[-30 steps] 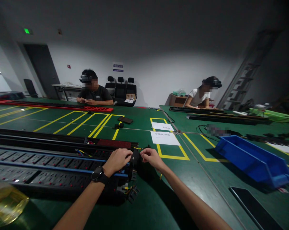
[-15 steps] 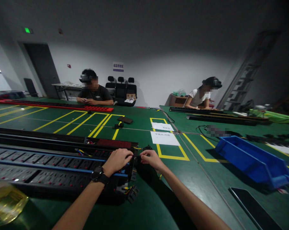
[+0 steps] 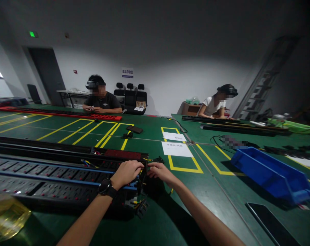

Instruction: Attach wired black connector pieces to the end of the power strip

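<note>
Left hand (image 3: 128,173) and right hand (image 3: 160,171), fingers bent, grip unclear, flank a small black end piece (image 3: 142,181), the left over the right end of a long, black, red-dotted socket strip (image 3: 67,173) stretching leftward, roughly parallel to the green bench's (image 3: 208,191) far edge.

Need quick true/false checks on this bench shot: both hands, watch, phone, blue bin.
1. The left hand and right hand are at one end of the black assembly. True.
2. The phone and blue bin are on the table. True.
3. The blue bin is left of both hands. False: it is to their right.
4. The watch is on the left wrist. True.
5. The right hand grips the phone. False: the phone lies apart from it.
</note>
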A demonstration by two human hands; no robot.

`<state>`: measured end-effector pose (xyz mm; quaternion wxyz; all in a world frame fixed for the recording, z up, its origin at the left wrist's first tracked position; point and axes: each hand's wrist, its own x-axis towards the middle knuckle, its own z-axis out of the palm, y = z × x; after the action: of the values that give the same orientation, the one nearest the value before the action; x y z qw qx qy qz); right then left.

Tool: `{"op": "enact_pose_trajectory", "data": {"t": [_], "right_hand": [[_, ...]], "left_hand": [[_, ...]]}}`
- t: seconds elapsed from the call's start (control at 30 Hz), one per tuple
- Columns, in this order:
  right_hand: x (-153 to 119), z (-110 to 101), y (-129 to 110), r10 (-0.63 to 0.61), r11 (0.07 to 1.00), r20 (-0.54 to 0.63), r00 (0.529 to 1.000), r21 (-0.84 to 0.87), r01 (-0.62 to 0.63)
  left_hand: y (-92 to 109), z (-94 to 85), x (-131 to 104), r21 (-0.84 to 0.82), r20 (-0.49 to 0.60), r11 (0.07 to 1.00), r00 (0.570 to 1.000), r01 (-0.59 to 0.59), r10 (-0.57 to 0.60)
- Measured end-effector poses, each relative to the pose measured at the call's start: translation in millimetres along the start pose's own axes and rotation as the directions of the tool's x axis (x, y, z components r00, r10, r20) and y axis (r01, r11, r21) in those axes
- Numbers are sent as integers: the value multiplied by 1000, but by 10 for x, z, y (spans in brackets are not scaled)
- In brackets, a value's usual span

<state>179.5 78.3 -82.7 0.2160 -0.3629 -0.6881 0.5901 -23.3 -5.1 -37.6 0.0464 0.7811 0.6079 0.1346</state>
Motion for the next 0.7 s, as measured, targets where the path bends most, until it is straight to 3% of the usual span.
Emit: {"op": "enact_pose_trajectory", "data": {"t": [0.33, 0.5, 0.6, 0.7], "right_hand": [[-90, 66, -35, -34, 970, 125, 992, 244, 2], [-105, 77, -41, -35, 966, 151, 988, 257, -5], [-90, 55, -56, -28, 980, 179, 983, 197, -8], [-88, -67, -94, -49, 994, 172, 984, -91, 65]], "left_hand": [[-44, 26, 1, -21, -39, 1000, 999, -11, 10], [-36, 15, -5, -14, -42, 1000, 999, 23, -24], [-33, 15, -7, -16, -40, 999, 999, 32, -33], [-29, 17, -8, -18, -50, 999, 998, 27, -27]]}}
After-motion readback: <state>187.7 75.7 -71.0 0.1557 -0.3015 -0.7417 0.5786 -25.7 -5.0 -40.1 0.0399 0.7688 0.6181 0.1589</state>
